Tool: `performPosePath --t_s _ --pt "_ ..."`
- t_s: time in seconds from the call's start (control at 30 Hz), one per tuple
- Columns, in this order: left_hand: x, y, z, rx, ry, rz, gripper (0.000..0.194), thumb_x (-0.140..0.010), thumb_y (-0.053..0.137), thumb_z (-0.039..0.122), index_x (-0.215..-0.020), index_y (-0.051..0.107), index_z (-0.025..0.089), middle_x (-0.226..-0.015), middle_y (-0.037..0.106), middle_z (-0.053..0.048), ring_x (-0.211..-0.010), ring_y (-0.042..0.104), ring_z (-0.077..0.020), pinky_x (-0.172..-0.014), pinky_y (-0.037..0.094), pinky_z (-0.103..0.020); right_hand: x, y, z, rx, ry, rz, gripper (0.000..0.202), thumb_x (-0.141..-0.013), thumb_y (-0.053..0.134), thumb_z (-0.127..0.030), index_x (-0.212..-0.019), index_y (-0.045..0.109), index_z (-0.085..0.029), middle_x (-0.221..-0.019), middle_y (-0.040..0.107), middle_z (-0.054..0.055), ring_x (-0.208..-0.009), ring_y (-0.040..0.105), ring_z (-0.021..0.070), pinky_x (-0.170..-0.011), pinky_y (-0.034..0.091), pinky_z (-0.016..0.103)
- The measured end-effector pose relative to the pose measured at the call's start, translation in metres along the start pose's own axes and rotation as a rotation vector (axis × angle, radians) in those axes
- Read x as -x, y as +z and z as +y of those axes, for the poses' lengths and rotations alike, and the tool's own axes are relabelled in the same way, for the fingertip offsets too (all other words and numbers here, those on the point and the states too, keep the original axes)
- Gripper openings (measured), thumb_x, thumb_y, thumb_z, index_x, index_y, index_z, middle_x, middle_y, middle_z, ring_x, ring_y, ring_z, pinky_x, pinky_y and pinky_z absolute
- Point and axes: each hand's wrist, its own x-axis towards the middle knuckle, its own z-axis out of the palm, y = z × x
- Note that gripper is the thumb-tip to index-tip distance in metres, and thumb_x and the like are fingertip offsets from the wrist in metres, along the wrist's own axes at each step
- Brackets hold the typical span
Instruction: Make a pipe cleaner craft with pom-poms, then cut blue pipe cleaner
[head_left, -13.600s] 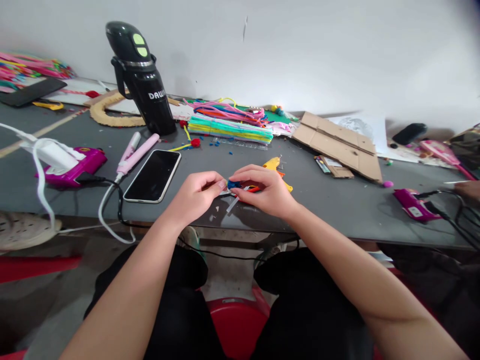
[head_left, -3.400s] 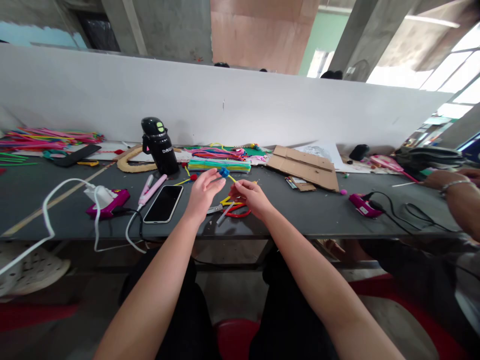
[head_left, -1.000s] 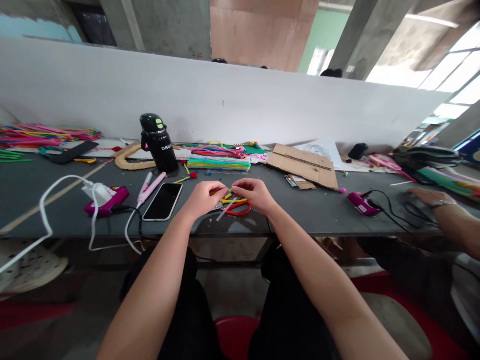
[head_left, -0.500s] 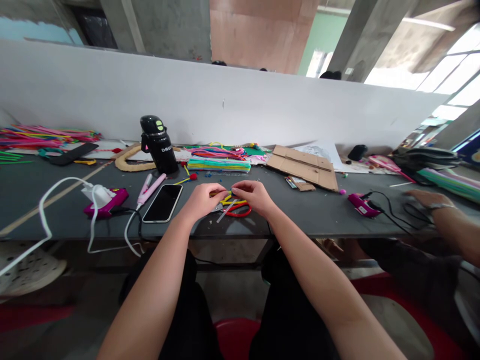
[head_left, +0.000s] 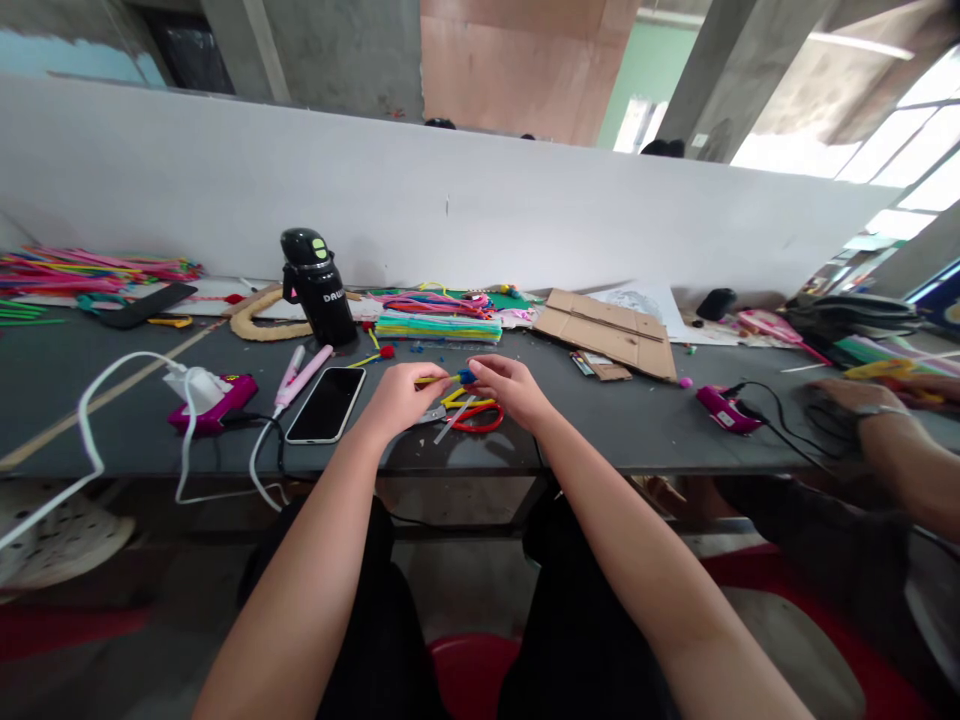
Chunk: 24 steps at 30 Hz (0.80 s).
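Left hand [head_left: 403, 396] has a snug grip on a yellow stem [head_left: 433, 379], right hand [head_left: 511, 388] pinches the blue bit [head_left: 466, 376] on its end, just by the scissors [head_left: 480, 429].

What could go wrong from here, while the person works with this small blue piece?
The right grip pinches the blue piece while the left grip holds the yellow stem: a hard pull might bend or separate them. The red-handled scissors lie close below both, so a careless drop of the left could meet a blade. The white cable of the pink tool hangs over the table edge; a snag might drag it.
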Motion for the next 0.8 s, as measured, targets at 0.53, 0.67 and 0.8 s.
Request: performPosePath --t_s 0.53,0.67,0.8 --pt "0.001 0.002 0.003 0.06 -0.097 -0.044 0.036 -0.086 0.06 0.051 -0.081 0.074 0.018 -0.079 0.074 -0.004 -0.066 0.063 -0.017 -0.061 0.046 -0.025 -0.003 0.004 0.007 0.133 -0.08 0.03 0.035 -0.073 0.077 -0.046 -0.092 0.074 -0.017 -0.087 0.074 0.005 -0.08 0.07 0.0187 -0.083 0.058 0.036" --pt "0.002 0.001 0.007 0.029 -0.103 0.047 0.035 -0.086 0.06 0.048 -0.074 0.072 0.017 -0.07 0.071 -0.003 -0.059 0.059 -0.0151 -0.057 0.042 -0.025 -0.001 0.001 0.003 0.353 -0.224 0.093 0.033 -0.082 0.069 -0.044 -0.103 0.073 -0.018 -0.1 0.073 0.007 -0.087 0.068 0.0192 -0.077 0.056 0.033" --pt "0.002 0.001 0.011 -0.013 -0.084 0.106 0.031 -0.084 0.061 0.043 -0.069 0.071 0.017 -0.069 0.071 -0.003 -0.065 0.061 -0.0164 -0.062 0.042 -0.025 0.001 -0.002 0.002 0.598 -0.476 0.15 0.022 -0.083 0.069 -0.039 -0.093 0.073 -0.02 -0.098 0.068 0.007 -0.078 0.063 0.0156 -0.069 0.052 0.029"
